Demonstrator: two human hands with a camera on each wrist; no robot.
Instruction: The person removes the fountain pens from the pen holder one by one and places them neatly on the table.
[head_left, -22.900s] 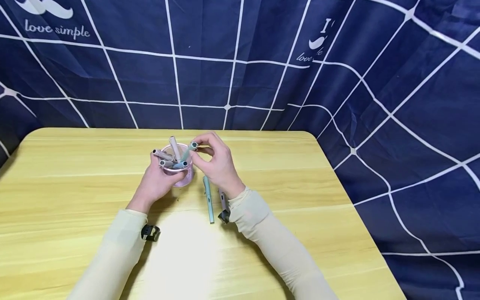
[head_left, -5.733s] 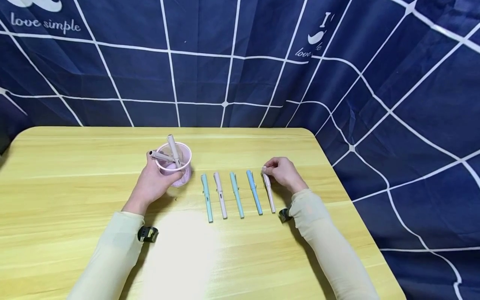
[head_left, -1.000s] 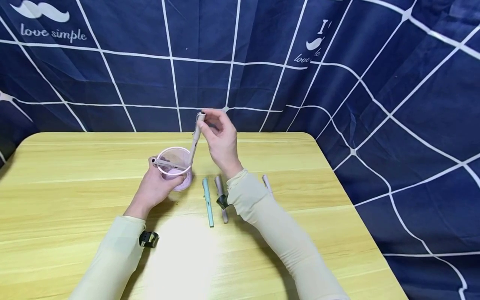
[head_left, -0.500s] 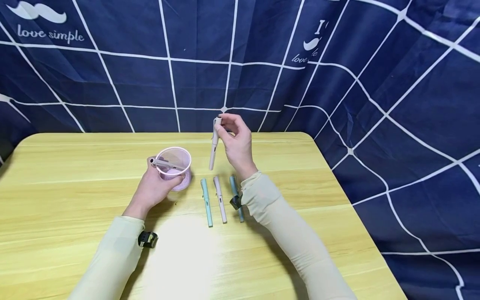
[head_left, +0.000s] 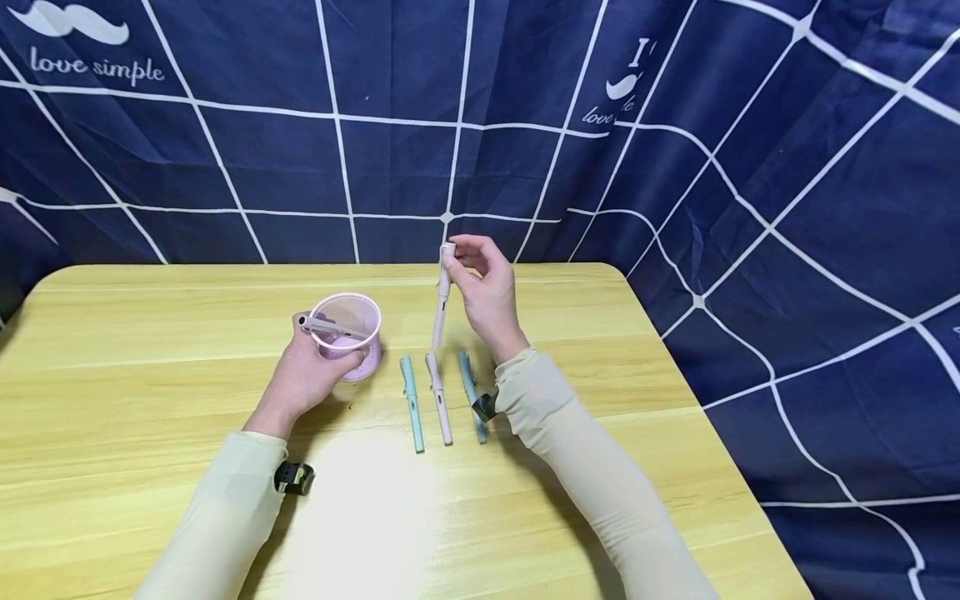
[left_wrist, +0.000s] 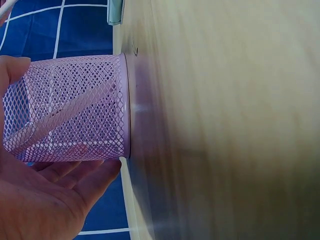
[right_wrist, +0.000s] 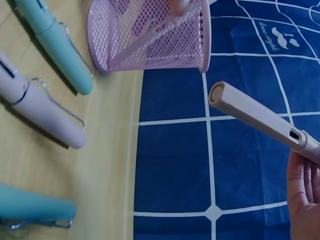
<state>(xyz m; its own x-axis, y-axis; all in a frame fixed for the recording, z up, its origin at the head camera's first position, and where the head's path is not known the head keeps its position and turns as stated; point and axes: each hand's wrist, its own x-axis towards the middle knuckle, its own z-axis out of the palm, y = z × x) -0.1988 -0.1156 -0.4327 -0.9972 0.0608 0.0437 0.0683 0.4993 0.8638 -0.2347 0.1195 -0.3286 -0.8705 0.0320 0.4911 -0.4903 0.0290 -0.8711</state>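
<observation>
My left hand (head_left: 306, 379) grips the pink mesh pen holder (head_left: 367, 363), fingers and thumb around its side. One greyish pen (head_left: 318, 326) leans inside it, visible through the mesh in the left wrist view. My right hand (head_left: 491, 304) pinches a pale pinkish-grey pen (head_left: 440, 317) by its cap end, above the table and right of the holder. That pen hangs nearly upright, its free end pointing down. Below it lie a mint pen (head_left: 412, 404), a lilac pen (head_left: 439, 400) and a teal pen (head_left: 467, 379), side by side. My right forearm partly covers the teal one.
The wooden table (head_left: 187, 358) has a rounded back edge, with a navy grid-patterned curtain (head_left: 405, 167) behind it and at the right. A bright glare patch lies on the table in front of the pens. My right sleeve (head_left: 577, 450) covers the row's right part.
Earlier, several pens went from the holder into a row on the table. Within the last second my right hand lifts the pale pen out and carries it right; my left hand stays put.
</observation>
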